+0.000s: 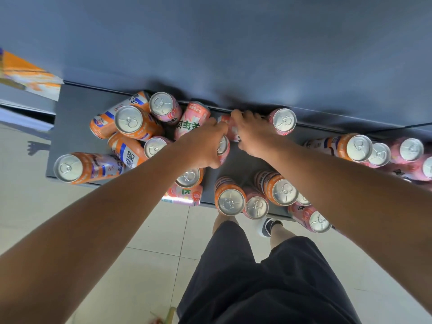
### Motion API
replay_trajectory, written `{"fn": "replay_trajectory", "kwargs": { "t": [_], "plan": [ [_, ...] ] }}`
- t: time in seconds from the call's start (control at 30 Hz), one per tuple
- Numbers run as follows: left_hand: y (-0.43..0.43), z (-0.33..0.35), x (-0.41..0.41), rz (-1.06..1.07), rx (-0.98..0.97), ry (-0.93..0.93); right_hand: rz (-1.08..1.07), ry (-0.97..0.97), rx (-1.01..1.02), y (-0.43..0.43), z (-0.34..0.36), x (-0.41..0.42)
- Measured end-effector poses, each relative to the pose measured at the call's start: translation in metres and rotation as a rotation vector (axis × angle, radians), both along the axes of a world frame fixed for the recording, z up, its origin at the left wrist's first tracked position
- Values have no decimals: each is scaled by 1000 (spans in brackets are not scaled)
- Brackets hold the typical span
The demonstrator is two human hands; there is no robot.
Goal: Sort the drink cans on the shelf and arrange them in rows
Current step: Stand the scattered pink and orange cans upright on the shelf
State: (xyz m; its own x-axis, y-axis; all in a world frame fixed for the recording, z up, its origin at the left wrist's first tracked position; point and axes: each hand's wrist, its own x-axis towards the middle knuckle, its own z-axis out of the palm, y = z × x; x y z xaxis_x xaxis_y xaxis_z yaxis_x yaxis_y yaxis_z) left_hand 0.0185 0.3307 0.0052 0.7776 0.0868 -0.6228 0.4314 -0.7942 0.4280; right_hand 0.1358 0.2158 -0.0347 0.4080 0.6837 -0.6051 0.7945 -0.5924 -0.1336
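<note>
The left hand (205, 146) grips a pink can (223, 147) near the middle of the shelf (77, 118). Its fingers wrap round the can's side, and the silver top shows just past the knuckles. The right hand (253, 134) is just beside it, reaching to the back of the shelf. Its fingers curl over a second pink can (232, 130), which sits close against the dark back wall (233, 54). I see only a sliver of that can, so I cannot tell whether it is upright.

I count eight orange cans (128, 119). Five are in the heap on the left, one of them half under the left forearm. Two are at the front edge in the middle and one is on the right.

I make out thirteen pink cans (161, 105), counting the two in the hands:
- three in the left heap
- one on its side at the front edge
- one upright by the wall, just right of the right hand
- three at the front, under the right forearm
- three at the far right

The arms cover part of the shelf, so my count may run short. The two colours stand mixed together. Most cans are upright and touching their neighbours, and a few lie on their sides.

Below the shelf I see a pale tiled floor (46, 218), black shorts (268, 277) and one shoe (266, 226). One orange and white box (28, 73) sits at the upper left.
</note>
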Motion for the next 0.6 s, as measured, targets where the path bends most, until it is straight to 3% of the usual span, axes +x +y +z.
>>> {"fn": "replay_trajectory", "kwargs": {
  "t": [0.27,0.6],
  "plan": [
    [-6,15,3,178,74,37,35,-38,-6,-8,10,-12],
    [-29,20,21,157,119,82,76,-122,-131,-41,52,-18]
  ]
}}
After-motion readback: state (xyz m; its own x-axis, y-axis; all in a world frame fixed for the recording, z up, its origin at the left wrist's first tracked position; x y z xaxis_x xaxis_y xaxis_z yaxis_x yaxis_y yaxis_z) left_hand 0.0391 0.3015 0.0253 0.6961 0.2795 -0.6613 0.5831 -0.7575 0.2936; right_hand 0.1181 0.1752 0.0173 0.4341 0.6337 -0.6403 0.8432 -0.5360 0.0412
